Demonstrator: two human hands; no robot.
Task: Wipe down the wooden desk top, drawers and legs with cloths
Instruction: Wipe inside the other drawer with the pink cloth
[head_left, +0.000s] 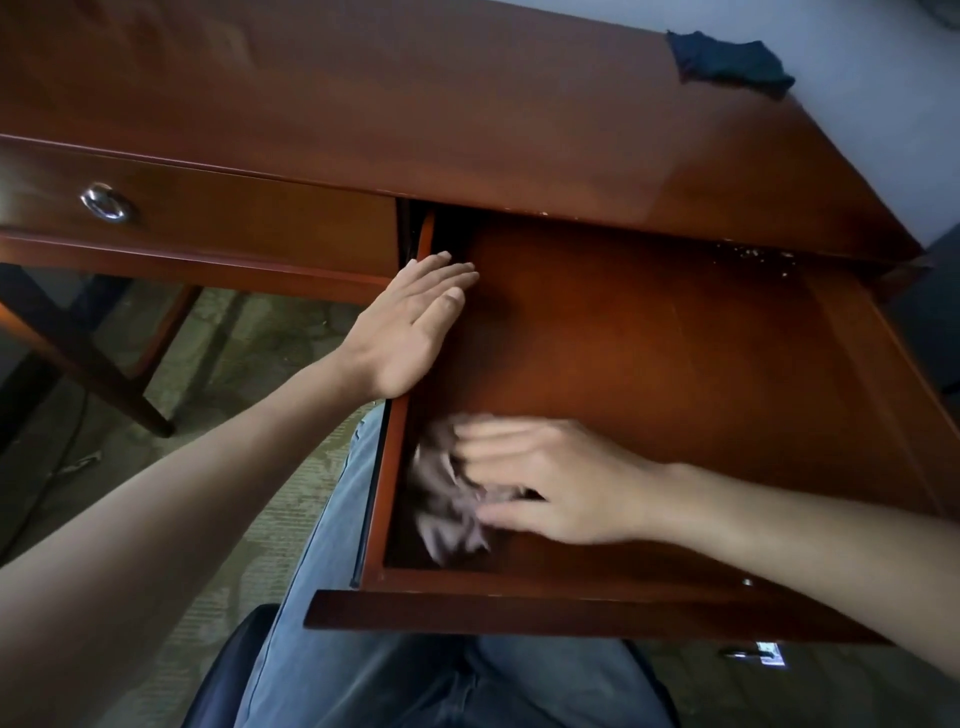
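Note:
The right-hand drawer (701, 364) of the wooden desk (415, 114) is pulled far out over my lap. My right hand (550, 480) lies inside it near the front left corner, fingers curled round a crumpled grey cloth (447, 499) that is blurred against the drawer floor. My left hand (415, 322) rests flat with straight fingers on the drawer's left side wall, near the desk front. A dark blue cloth (727, 62) lies at the desk top's far right corner.
A shut drawer with a round metal pull (106, 203) sits to the left. Desk legs (104, 374) stand on patterned carpet at the left. My knees in jeans (467, 686) are under the open drawer. White specks (753, 257) dot the drawer's back right.

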